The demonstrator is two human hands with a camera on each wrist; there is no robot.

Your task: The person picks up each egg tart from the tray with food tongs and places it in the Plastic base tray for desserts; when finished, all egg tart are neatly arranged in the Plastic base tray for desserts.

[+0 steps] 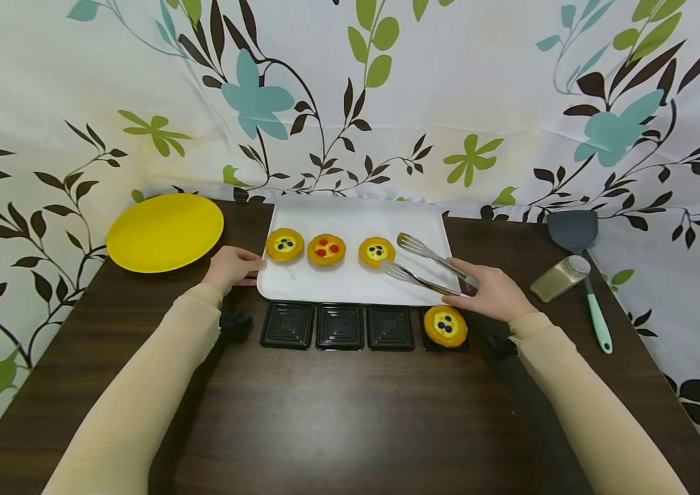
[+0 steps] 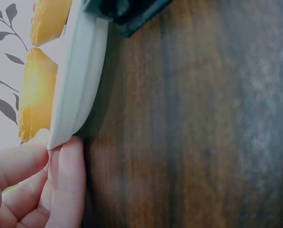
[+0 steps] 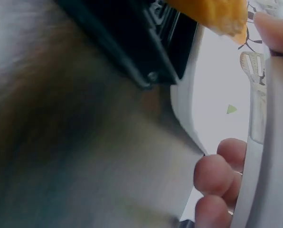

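My left hand (image 1: 231, 267) pinches the left rim of a white rectangular tray (image 1: 337, 285), thumb on top and fingers beneath. On the tray stand a blueberry-topped tart (image 1: 285, 245), a tart with red pieces (image 1: 326, 249) and another blueberry tart (image 1: 377, 252). My right hand (image 1: 491, 291) grips metal tongs (image 1: 439, 258) by the handle end, their slotted tips spread apart over the tray, right of the third tart, with nothing between them. In front of the tray several black square dishes (image 1: 340, 326) form a row; a blueberry tart (image 1: 445, 326) sits on the rightmost one.
A yellow plate (image 1: 166, 232) lies at the back left. To the right are a shaker jar (image 1: 560, 278) lying on its side and a spatula (image 1: 573, 230) with a mint-green handle. A leaf-patterned cloth (image 1: 350, 137) hangs behind the dark table (image 1: 337, 412).
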